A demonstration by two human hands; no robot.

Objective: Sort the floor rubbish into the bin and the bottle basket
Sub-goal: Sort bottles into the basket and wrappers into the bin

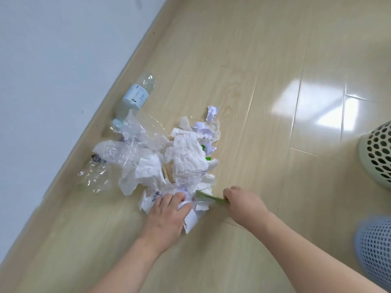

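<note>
Left hand [167, 216] gripping white paper scraps [191, 218] at rubbish pile [186, 161] near edge; right hand [243, 205] beside pile, pinching green strip [208, 197], possibly card.

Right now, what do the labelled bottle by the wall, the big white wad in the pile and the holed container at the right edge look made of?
Labelled bottle: clear thin plastic, glossy and dented, with a pale paper-like label. White wad: soft tissue or paper towel, matte, finely crinkled with torn edges. Holed container: looks like rigid moulded plastic, pale green, smooth, with regular round holes.
</note>
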